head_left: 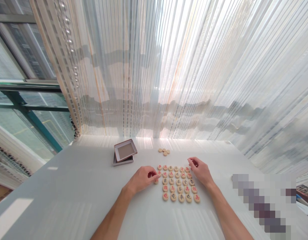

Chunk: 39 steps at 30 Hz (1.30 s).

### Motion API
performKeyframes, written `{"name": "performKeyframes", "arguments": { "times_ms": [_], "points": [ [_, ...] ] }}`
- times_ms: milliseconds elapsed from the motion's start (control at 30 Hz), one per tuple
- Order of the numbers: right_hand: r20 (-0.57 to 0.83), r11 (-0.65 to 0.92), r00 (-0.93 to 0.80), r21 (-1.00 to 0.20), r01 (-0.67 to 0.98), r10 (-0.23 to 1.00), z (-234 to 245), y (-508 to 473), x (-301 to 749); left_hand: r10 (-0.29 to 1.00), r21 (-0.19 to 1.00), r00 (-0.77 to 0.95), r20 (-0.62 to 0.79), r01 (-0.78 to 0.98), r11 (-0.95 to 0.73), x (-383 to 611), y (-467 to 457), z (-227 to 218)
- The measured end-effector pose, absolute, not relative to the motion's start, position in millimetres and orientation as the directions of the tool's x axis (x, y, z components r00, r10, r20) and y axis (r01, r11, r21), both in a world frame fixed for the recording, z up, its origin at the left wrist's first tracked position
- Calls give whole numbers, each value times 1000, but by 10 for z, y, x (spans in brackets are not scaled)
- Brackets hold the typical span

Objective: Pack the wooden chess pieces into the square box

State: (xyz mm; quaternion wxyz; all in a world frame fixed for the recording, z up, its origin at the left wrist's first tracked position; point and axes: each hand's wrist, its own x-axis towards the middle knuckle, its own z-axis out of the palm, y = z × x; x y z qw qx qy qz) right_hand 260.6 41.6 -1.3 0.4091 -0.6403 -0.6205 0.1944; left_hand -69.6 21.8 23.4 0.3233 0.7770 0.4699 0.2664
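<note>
Round wooden Chinese chess pieces [178,182] with red and black characters lie face up in rows on the white table. At the left edge of these rows, my left hand [143,177] has its thumb and index finger brought together on a Chinese chess piece [156,181], partly covered by the fingertips. A red-marked piece [159,173] sits right beside those fingertips. My right hand [199,170] hovers at the upper right corner of the rows, fingers loosely curled and apart with nothing visible in them. It is nearest to a red-marked piece [187,169].
Several blank-looking pieces [165,153] lie in a small group beyond the rows. An open box with its lid [125,150] resting askew on it stands at the back left. Striped sheer curtains [154,83] hang behind the table [76,186]. A blurred-out object [264,206] lies at the right.
</note>
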Motion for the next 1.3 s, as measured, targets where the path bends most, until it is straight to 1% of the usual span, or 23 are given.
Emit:
{"name": "performKeyframes", "arguments": {
  "times_ms": [67,167,300,533,833,967,1133,1300],
  "points": [
    [255,100,157,-765,636,954,-18,419,2609,901,752,423,96,562,-344,-723,218,249],
    [250,95,158,-766,635,955,-23,421,2612,891,759,453,26,570,-313,-756,207,268],
    [248,98,154,-768,633,956,-12,418,2609,880,729,475,-28,612,-307,-742,172,286],
    [243,93,152,-765,637,958,-2,408,2602,877,691,481,13,629,-355,-695,126,307],
    [242,94,144,-757,646,960,-3,405,2601,865,679,500,48,618,-395,-689,125,301],
    [246,95,143,-752,653,959,-15,410,2608,867,688,495,50,612,-389,-700,133,285],
    [259,103,145,-747,657,955,-21,409,2601,869,728,494,26,586,-355,-719,158,265],
    [290,126,147,-743,658,946,19,396,2567,887,733,457,66,580,-354,-730,220,220]
  ]
}}
